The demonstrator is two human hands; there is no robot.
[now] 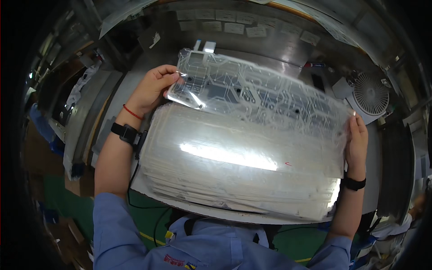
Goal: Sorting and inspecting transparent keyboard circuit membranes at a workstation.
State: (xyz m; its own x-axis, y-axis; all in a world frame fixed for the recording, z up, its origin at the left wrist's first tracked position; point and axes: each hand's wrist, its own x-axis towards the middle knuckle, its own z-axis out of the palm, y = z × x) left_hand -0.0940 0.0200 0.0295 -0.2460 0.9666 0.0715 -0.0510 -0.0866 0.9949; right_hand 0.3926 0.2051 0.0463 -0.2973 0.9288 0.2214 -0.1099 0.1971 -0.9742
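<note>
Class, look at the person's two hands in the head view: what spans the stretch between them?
A clear plastic sheet with printed circuit traces, gripped by the left hand and right hand at its ends, above a stack of similar sheets.

The one camera sits on my head and looks steeply down my chest onto the grey metal workbench (288, 54) — close enough that my forearms rise from the lower edge. Its fisheye lens bends the bench edges toward the rim, taking in the small white round fan (371, 94) at right — and green floor (148, 216) below.
</note>
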